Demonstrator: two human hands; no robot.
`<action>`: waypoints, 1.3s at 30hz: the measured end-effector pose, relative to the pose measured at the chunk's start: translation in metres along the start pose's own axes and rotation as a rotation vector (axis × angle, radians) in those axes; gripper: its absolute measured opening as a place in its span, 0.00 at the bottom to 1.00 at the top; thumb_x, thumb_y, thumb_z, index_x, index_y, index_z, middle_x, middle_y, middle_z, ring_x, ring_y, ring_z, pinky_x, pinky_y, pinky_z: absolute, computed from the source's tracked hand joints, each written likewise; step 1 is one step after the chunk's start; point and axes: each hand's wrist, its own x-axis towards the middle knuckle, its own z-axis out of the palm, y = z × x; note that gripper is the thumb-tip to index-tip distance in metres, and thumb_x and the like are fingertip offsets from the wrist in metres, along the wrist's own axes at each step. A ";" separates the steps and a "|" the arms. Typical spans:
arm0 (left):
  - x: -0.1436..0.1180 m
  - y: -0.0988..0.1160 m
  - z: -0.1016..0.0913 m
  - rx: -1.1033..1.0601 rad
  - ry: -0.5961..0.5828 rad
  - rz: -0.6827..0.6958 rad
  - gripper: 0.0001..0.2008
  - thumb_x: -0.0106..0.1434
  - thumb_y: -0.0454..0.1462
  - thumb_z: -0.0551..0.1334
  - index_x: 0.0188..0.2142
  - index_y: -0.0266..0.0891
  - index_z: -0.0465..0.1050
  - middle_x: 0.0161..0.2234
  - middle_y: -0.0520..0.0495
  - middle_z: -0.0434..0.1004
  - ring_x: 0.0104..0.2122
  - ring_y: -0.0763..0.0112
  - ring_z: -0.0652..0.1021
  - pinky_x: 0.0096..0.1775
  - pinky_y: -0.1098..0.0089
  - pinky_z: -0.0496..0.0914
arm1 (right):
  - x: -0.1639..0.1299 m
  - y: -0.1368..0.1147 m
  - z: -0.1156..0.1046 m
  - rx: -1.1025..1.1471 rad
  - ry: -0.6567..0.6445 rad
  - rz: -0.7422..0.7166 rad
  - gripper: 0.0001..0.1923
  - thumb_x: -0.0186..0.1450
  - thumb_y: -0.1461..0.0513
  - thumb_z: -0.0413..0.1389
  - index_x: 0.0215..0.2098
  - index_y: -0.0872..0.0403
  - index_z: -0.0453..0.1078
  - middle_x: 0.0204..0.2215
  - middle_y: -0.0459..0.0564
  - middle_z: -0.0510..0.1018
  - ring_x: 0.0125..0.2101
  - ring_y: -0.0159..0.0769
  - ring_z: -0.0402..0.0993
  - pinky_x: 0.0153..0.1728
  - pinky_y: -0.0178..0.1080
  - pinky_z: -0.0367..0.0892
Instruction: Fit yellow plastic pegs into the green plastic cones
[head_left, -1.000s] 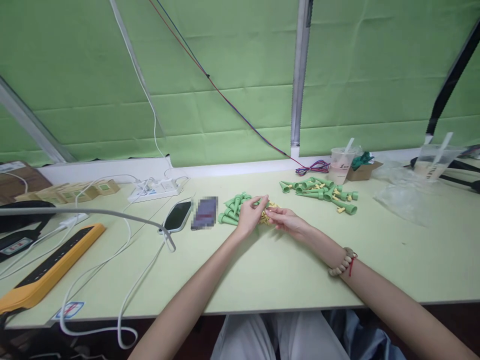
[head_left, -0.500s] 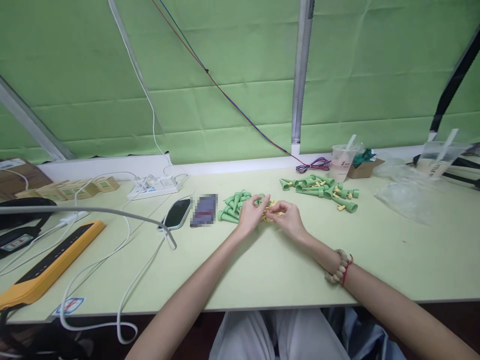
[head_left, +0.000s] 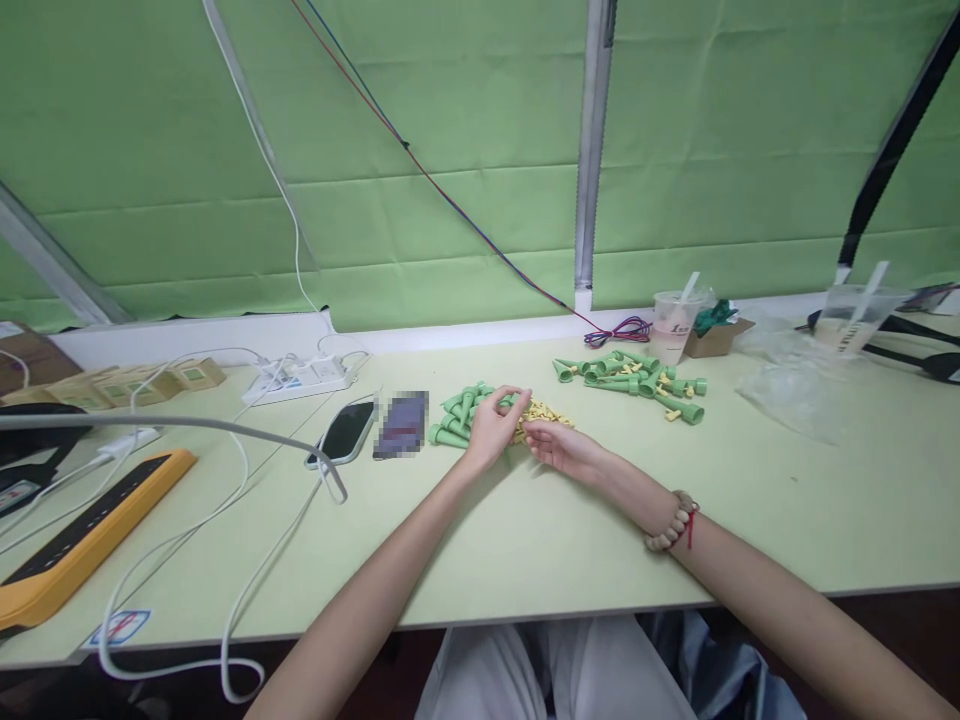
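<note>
A heap of green cone-shaped plastic parts lies on the pale green table, with a small heap of yellow pieces just right of it. My left hand rests at the green heap and pinches one green cone between thumb and fingers. My right hand lies palm down beside it, fingertips at the yellow pieces and touching the left hand; whether it grips a piece is hidden. A second pile of green cones fitted with yellow pieces sits farther back right.
A phone and a blurred card lie left of the heaps. White cables, a power strip and a yellow device fill the left side. Plastic cups, a small box and a clear bag stand at the back right.
My right hand has shifted from over the yellow pieces back toward me and flattened out. The left hand stays at the green heap. The view has drifted slightly.
</note>
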 end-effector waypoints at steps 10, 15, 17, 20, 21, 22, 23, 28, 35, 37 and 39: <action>0.000 0.001 0.000 -0.017 -0.052 -0.084 0.24 0.57 0.54 0.53 0.34 0.35 0.71 0.07 0.58 0.55 0.06 0.80 0.56 0.09 0.77 0.51 | 0.002 -0.002 -0.016 -1.011 0.202 -0.947 0.04 0.53 0.68 0.52 0.28 0.55 0.66 0.31 0.48 0.67 0.26 0.28 0.67 0.27 0.32 0.66; 0.001 0.000 -0.001 -0.027 -0.002 -0.052 0.22 0.56 0.54 0.54 0.34 0.37 0.69 0.07 0.58 0.56 0.06 0.80 0.57 0.08 0.78 0.50 | 0.004 -0.004 -0.006 -0.500 0.140 -0.420 0.15 0.52 0.56 0.58 0.35 0.56 0.66 0.29 0.48 0.70 0.23 0.29 0.70 0.20 0.33 0.68; 0.001 0.001 -0.001 -0.042 -0.011 -0.031 0.21 0.56 0.54 0.55 0.33 0.37 0.69 0.08 0.58 0.56 0.06 0.81 0.57 0.09 0.79 0.49 | 0.005 -0.003 -0.003 -0.388 0.086 -0.320 0.15 0.51 0.54 0.59 0.29 0.57 0.67 0.26 0.48 0.70 0.24 0.30 0.70 0.21 0.33 0.69; -0.001 0.003 0.001 -0.049 0.008 -0.029 0.20 0.55 0.53 0.56 0.32 0.37 0.69 0.08 0.59 0.56 0.06 0.82 0.57 0.10 0.79 0.49 | 0.006 0.000 -0.004 -0.401 0.118 -0.420 0.16 0.49 0.54 0.61 0.27 0.57 0.67 0.25 0.47 0.70 0.24 0.30 0.70 0.21 0.33 0.69; -0.001 0.004 0.001 -0.048 0.015 -0.034 0.20 0.55 0.52 0.57 0.31 0.37 0.69 0.08 0.59 0.56 0.06 0.82 0.57 0.10 0.79 0.49 | 0.005 0.002 -0.005 -0.446 0.150 -0.493 0.15 0.49 0.54 0.61 0.27 0.57 0.67 0.26 0.48 0.70 0.24 0.31 0.70 0.20 0.33 0.69; -0.002 0.004 0.002 -0.049 0.021 -0.039 0.19 0.55 0.52 0.57 0.31 0.37 0.68 0.08 0.59 0.56 0.06 0.82 0.56 0.10 0.79 0.49 | 0.005 0.003 -0.006 -0.513 0.181 -0.583 0.14 0.50 0.54 0.60 0.27 0.57 0.67 0.26 0.48 0.70 0.24 0.32 0.70 0.20 0.34 0.69; -0.003 0.005 0.002 -0.050 0.024 -0.041 0.19 0.55 0.52 0.57 0.30 0.37 0.68 0.08 0.59 0.56 0.06 0.82 0.56 0.10 0.79 0.49 | 0.004 0.004 -0.007 -0.592 0.204 -0.684 0.12 0.51 0.55 0.59 0.26 0.56 0.67 0.27 0.48 0.70 0.25 0.32 0.69 0.20 0.34 0.68; -0.004 0.006 0.002 -0.052 0.042 -0.050 0.20 0.56 0.53 0.54 0.29 0.38 0.67 0.08 0.58 0.55 0.07 0.80 0.57 0.12 0.78 0.50 | 0.000 0.002 -0.007 -0.717 0.225 -0.869 0.10 0.54 0.56 0.58 0.24 0.55 0.66 0.29 0.49 0.69 0.27 0.32 0.69 0.23 0.34 0.69; 0.000 0.000 0.000 0.035 0.072 0.085 0.18 0.56 0.52 0.56 0.30 0.38 0.68 0.09 0.59 0.54 0.10 0.81 0.58 0.15 0.78 0.49 | 0.001 -0.006 -0.007 -0.221 0.048 -0.149 0.13 0.54 0.55 0.60 0.28 0.59 0.70 0.23 0.47 0.72 0.20 0.25 0.69 0.24 0.30 0.69; 0.000 -0.002 0.000 0.049 0.071 0.091 0.18 0.56 0.52 0.56 0.30 0.38 0.68 0.09 0.59 0.54 0.10 0.81 0.58 0.15 0.78 0.49 | 0.001 -0.005 -0.008 -0.180 0.035 -0.156 0.12 0.51 0.58 0.63 0.28 0.59 0.71 0.23 0.47 0.73 0.22 0.24 0.69 0.28 0.29 0.69; 0.000 -0.003 0.000 0.046 0.072 0.082 0.18 0.57 0.52 0.55 0.30 0.38 0.67 0.10 0.58 0.55 0.10 0.80 0.60 0.15 0.77 0.51 | 0.000 -0.003 -0.008 -0.241 0.095 -0.266 0.13 0.49 0.59 0.63 0.29 0.59 0.72 0.23 0.47 0.74 0.23 0.26 0.70 0.29 0.31 0.69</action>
